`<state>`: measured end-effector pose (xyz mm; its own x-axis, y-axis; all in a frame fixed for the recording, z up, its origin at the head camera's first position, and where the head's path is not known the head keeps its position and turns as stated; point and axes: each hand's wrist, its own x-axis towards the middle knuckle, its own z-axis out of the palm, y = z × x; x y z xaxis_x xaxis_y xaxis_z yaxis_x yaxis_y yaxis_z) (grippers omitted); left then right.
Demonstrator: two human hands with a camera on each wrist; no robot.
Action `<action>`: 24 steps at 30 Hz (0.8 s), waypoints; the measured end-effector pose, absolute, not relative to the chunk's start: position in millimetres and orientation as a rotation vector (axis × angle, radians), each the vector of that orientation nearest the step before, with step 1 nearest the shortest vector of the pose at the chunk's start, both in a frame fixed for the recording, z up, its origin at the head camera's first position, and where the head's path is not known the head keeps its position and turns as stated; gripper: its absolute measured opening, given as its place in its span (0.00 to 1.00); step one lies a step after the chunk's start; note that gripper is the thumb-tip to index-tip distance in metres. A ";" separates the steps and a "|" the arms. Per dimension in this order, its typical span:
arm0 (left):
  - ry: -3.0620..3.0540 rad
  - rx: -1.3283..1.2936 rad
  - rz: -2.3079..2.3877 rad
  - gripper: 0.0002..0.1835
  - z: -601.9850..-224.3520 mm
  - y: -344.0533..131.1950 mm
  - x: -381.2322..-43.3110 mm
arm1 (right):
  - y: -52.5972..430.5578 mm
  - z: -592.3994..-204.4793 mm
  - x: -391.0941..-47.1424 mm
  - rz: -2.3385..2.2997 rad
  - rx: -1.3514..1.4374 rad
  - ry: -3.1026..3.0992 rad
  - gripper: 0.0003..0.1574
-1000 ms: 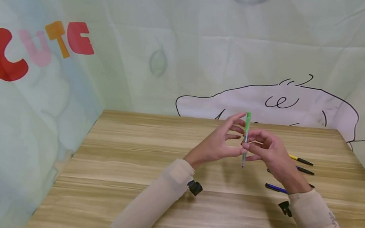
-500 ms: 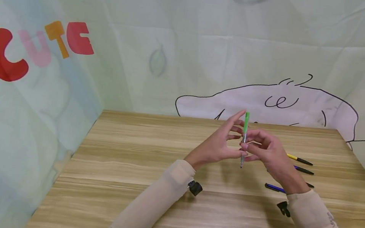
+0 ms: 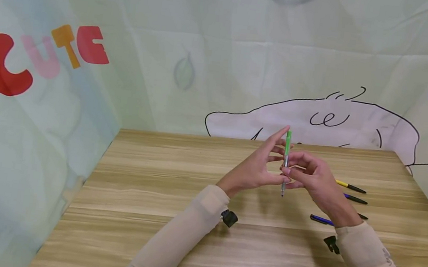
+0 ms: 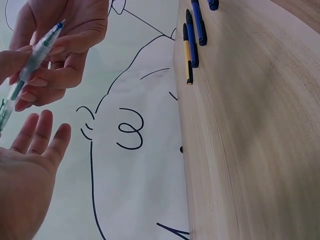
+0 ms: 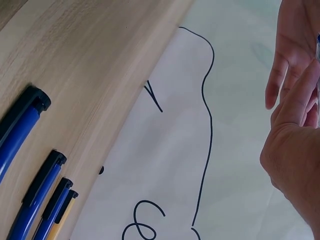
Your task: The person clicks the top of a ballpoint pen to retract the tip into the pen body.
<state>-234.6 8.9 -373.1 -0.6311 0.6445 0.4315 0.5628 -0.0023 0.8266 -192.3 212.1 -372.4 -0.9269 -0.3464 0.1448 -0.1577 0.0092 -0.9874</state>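
Observation:
In the head view, a pen with a green upper end point(image 3: 288, 142) and a clear barrel stands nearly upright above the table, writing tip downward. My right hand point(image 3: 314, 176) pinches its barrel between thumb and fingers. The left hand point(image 3: 254, 166) spreads around the pen from the other side, index fingertip right at the green end and thumb across the lower barrel. Seen from the left wrist, the pen point(image 4: 37, 57) shows a frosted grip and a blue tip, while the left hand's other fingers point(image 4: 42, 135) are extended. Only a sliver of it appears at the right wrist view's edge.
To the right on the wooden table point(image 3: 185, 229) lie a yellow-and-black pen point(image 3: 351, 186) and several blue pens point(image 3: 322, 220), partly hidden by the right hand and forearm. A printed cloth backdrop point(image 3: 170, 33) rises behind and left of the table.
The left index finger has lifted slightly at the pen's green end. Both hands and the pen have otherwise barely shifted, a touch to the left.

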 end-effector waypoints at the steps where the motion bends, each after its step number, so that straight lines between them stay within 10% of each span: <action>1: 2.167 1.311 1.728 0.62 -372.5 8.7 -234.4 | 212.0 -372.3 -192.2 -2.053 -0.539 2.123 0.11; 24: 2.121 1.288 1.679 0.62 -372.9 5.1 -236.0 | 211.0 -372.8 -191.4 -2.072 -0.508 2.109 0.14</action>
<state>-236.0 5.1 -372.9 -0.6219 0.6864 0.3769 0.5244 0.0075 0.8515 -191.4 211.0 -372.8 -0.9328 -0.3348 0.1332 -0.1391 -0.0065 -0.9903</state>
